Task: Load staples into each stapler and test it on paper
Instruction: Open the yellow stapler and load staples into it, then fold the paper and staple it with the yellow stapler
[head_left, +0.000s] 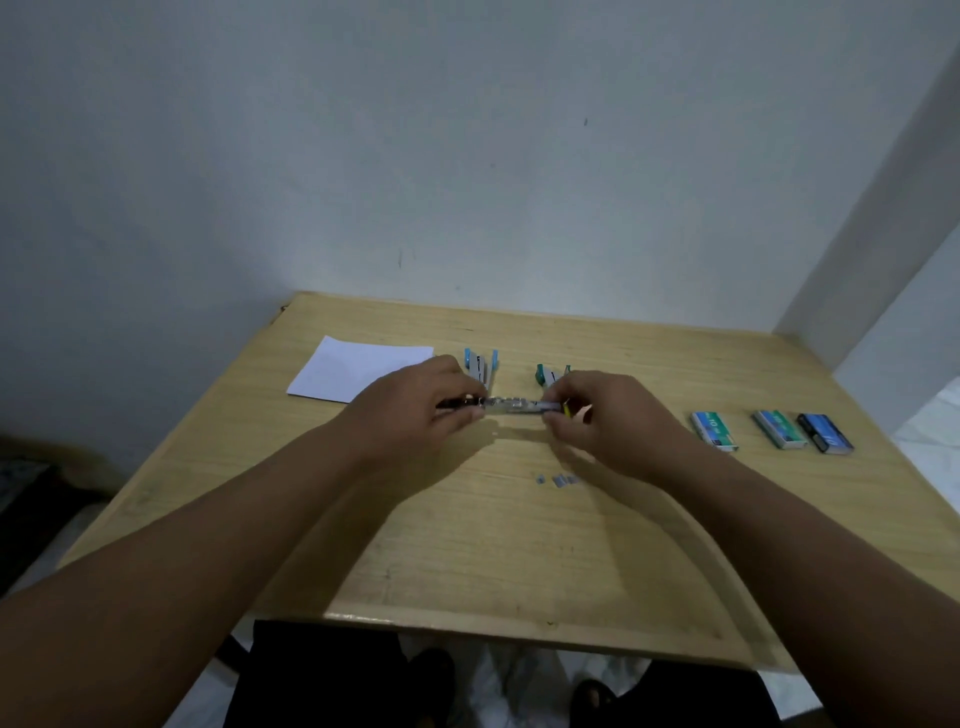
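Head view: the left hand (415, 402) grips the dark end of an opened stapler (511, 406) with curled fingers. The right hand (610, 421) pinches the opposite end, beside a yellow part. The stapler is held level just above the wooden table (467, 545), between both hands. Behind it lie a blue stapler (480, 366) and a green stapler (550, 374), both opened. Paper (353, 371) lies far left. Loose staples (558, 479) lie near the right wrist. Three staple boxes (774, 430) sit at right.

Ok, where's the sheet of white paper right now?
The white paper lies flat on the wooden table's far left part, just left of the light blue stapler, beyond the left hand.
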